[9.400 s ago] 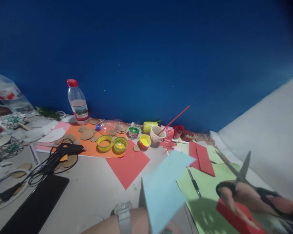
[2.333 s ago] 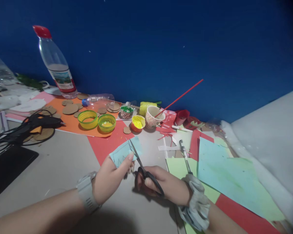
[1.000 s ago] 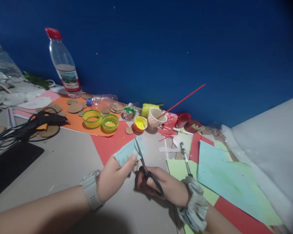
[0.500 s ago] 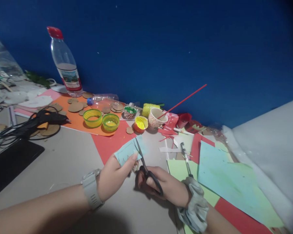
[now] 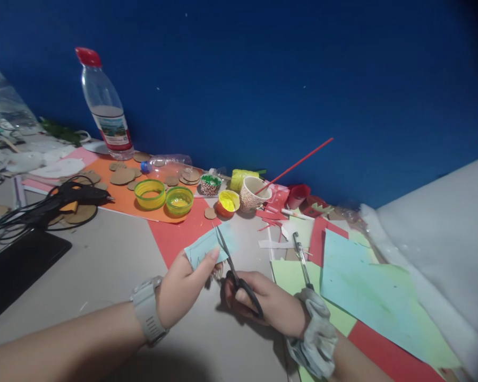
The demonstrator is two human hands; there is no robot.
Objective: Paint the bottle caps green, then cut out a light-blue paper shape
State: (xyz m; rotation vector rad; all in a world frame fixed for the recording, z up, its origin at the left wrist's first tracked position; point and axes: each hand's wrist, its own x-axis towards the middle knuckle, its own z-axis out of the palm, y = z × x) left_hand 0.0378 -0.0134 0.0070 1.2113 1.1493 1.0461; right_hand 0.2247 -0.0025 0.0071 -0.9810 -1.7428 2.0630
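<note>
A small light blue piece of paper [image 5: 199, 250] with pencilled zigzag lines is pinched in my left hand [image 5: 185, 292], thumb on top. My right hand [image 5: 258, 300] grips black-handled scissors [image 5: 231, 265] through the loops. Their blades lie across the right part of the paper, pointing up and slightly left. Whether the blades are fully closed on the paper is hard to make out. The fingers of my left hand are partly hidden under the paper.
Yellow-green bowls [image 5: 179, 201], a patterned paper cup [image 5: 255, 195] and a plastic bottle [image 5: 110, 127] line the back. A hot glue gun [image 5: 79, 192] and a black phone-like slab [image 5: 24, 270] lie left. At right are a pen [image 5: 301, 257] and a blue sheet [image 5: 354, 281].
The view has shifted slightly. Both hands keep their holds on the paper and scissors, and the blades sit in nearly the same place on the paper.
</note>
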